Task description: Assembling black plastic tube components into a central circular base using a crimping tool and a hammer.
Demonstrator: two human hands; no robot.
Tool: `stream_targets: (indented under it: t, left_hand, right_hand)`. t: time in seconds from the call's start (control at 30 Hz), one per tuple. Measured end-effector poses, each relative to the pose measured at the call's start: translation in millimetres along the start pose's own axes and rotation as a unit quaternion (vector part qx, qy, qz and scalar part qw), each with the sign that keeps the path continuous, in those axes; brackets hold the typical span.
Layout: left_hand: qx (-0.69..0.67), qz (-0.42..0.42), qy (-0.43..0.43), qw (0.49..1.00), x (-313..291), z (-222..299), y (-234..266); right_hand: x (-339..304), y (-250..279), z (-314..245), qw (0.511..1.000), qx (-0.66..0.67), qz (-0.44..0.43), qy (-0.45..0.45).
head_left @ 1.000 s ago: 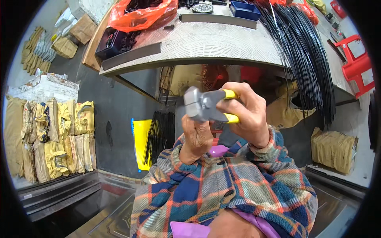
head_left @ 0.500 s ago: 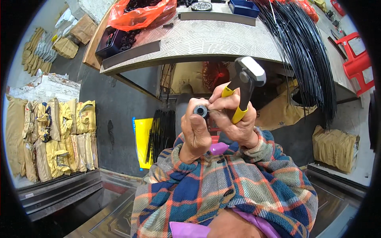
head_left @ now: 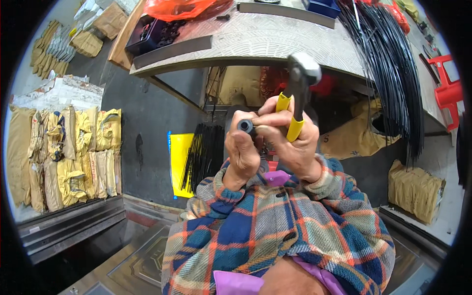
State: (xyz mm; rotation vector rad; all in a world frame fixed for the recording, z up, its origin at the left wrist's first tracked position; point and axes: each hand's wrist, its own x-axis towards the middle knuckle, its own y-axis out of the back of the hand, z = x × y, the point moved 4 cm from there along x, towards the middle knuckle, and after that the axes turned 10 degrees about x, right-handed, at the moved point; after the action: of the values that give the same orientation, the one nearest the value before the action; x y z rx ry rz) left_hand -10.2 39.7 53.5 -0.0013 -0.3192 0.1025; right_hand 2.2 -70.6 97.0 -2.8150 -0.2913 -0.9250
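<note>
1. A small dark cylindrical piece point(head_left: 245, 126) is held in the air in front of the bench point(head_left: 255, 46), below its near edge in the view; its round, hollow end is turned up toward the camera.
2. The piece is clasped in the left hand point(head_left: 242, 153); the grip is narrow, closed around it, with the thumb bent up along its near side.
3. A pair of yellow-handled pincers point(head_left: 296, 129) is held in the right hand point(head_left: 301, 147); the grip is closed on the handles, which are spread apart. The blurred metal head is pointed away from the body, toward the bench's near edge.
4. The right thumb and forefinger are pinched together just beside the piece; whether it is touched by them cannot be told.
5. At the bench's near left corner, a dark blue tray point(head_left: 140, 45) is set, with a grey strip point(head_left: 174, 51) laid along the near edge and an orange plastic bag point(head_left: 184, 9) farther back.
6. Over the bench's near edge, toward its right end, a bundle of thin black rods point(head_left: 396, 81) is draped.
7. Left of the body, beneath bench height, a yellow sheet point(head_left: 181, 164) is partly covered by more black rods point(head_left: 202, 152).
</note>
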Motion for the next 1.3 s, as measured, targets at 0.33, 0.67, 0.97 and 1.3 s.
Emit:
stream_targets:
  t: [0.33,0.67,0.97,1.3]
  left_hand:
    - [0.006,-0.014,0.047,0.999,5,-4,16]
    - [-0.012,-0.023,0.065,0.998,4,-10,15]
    - [0.019,0.021,0.029,0.999,1,-11,16]
    - [0.051,-0.048,0.038,0.997,6,-16,10]
  right_hand:
    - [0,38,-18,0.806,-0.503,-0.293,0.109]
    - [21,33,-23,0.707,-0.622,-0.317,0.115]
    - [29,31,-35,0.649,-0.640,-0.381,0.155]
    - [17,48,-9,0.752,-0.480,-0.451,0.027]
